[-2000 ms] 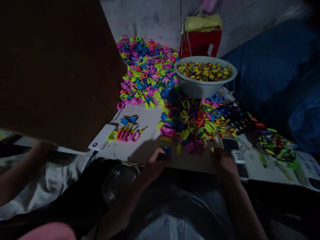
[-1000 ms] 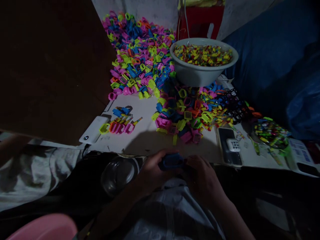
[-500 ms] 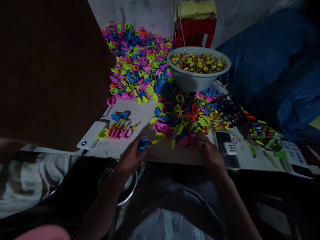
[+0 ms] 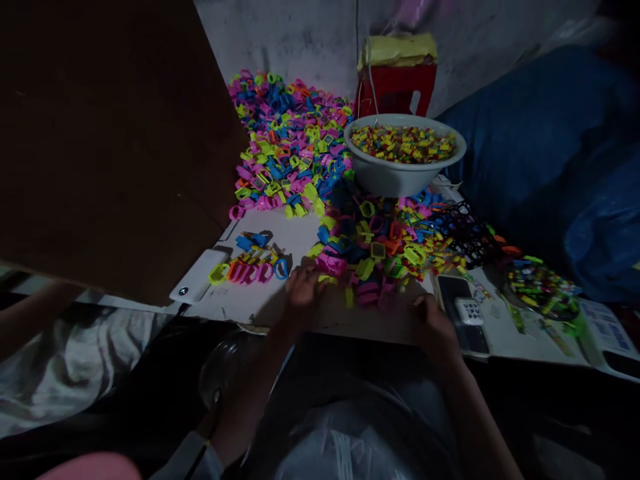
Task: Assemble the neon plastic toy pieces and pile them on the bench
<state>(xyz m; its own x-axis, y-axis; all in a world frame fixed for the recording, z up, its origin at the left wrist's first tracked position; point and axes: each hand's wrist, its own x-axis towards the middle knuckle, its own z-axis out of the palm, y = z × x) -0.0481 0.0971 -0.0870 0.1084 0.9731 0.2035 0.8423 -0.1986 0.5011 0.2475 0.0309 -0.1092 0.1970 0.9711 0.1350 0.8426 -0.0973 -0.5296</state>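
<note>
My left hand (image 4: 303, 288) reaches over the near edge of the heap, its fingers apart and nothing visibly held, next to a pink ring-shaped plastic piece (image 4: 333, 265). To its left lies a row of ring-shaped pieces like toy watch cases, with a blue one (image 4: 281, 269) at the right end, then pink ones (image 4: 250, 272) and a yellow-green one (image 4: 219, 274). Small yellow sticks and two blue pieces (image 4: 251, 241) lie behind that row. My right hand (image 4: 434, 323) rests low at the table's front edge with fingers curled together; what they hold, if anything, is hidden.
A large heap of coloured plastic pieces (image 4: 295, 147) fills the back. A grey basin (image 4: 400, 177) holds small yellow and red parts. A phone (image 4: 453, 297) with a white case (image 4: 470, 311) lies right. A white power bank (image 4: 200, 275) and dark board (image 4: 115, 147) stand left.
My left hand has let go of the blue piece, which now lies at the right end of the row, and has moved right to the heap. My right hand stays curled. The view has shifted slightly.
</note>
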